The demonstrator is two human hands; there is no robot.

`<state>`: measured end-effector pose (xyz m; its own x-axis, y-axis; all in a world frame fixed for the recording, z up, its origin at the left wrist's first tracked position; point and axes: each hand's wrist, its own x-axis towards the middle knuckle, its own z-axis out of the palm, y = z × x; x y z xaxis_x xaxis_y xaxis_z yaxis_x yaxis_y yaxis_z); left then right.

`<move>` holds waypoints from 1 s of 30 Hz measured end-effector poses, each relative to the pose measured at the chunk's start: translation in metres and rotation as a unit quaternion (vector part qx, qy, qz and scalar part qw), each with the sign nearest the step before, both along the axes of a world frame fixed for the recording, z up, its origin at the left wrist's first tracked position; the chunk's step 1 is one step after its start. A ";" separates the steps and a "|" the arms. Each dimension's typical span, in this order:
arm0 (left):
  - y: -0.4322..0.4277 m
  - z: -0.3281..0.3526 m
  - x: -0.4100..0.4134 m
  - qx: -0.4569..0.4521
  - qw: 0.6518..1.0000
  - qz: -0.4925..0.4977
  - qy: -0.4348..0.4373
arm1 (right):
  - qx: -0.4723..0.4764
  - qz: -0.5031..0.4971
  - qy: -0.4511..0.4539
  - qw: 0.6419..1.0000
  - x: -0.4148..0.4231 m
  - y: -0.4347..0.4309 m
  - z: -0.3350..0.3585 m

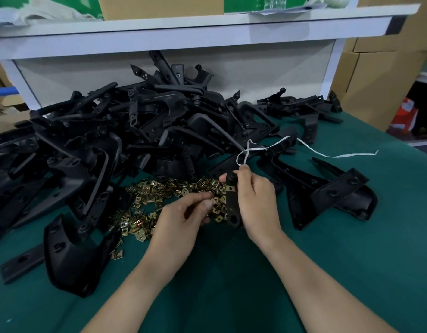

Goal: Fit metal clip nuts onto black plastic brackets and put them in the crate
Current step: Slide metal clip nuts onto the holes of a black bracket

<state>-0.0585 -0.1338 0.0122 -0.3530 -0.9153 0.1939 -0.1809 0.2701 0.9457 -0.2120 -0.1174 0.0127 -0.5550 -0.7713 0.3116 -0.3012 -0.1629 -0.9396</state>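
My right hand (255,203) clamps a flat matte-black plastic bracket (232,200), long axis pointing away from me; my left hand (181,217) pinches a brassy clip nut (216,202) beside it.

My R hand (255,198) wraps the bracket (232,203) just right of the clip-nut pile (159,200), so its right edge & back are hidden. The clip nut (215,202) my L hand (183,219) pinches over the pile's right end sits mostly under my thumb. Bracket heap (63,145) left of the pile runs off-frame; cartons (159,6) behind the pile are cropped & blurry.
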 end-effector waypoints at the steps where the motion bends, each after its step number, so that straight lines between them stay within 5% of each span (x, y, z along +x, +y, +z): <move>1: -0.001 0.000 0.000 -0.006 1.000 0.000 -0.002 | 0.000 -0.003 0.001 1.000 0.000 0.000 0.000; 8: -0.003 -0.002 0.003 -0.021 0.999 0.004 0.024 | 0.016 0.044 0.011 0.999 0.000 0.001 -0.001; 15: -0.007 0.003 0.008 -0.023 0.993 0.065 0.098 | 0.064 0.174 0.170 0.968 0.003 0.006 0.001; 30: -0.002 0.008 0.007 -0.015 0.993 0.053 0.108 | 0.042 0.129 0.271 0.953 0.005 0.011 0.001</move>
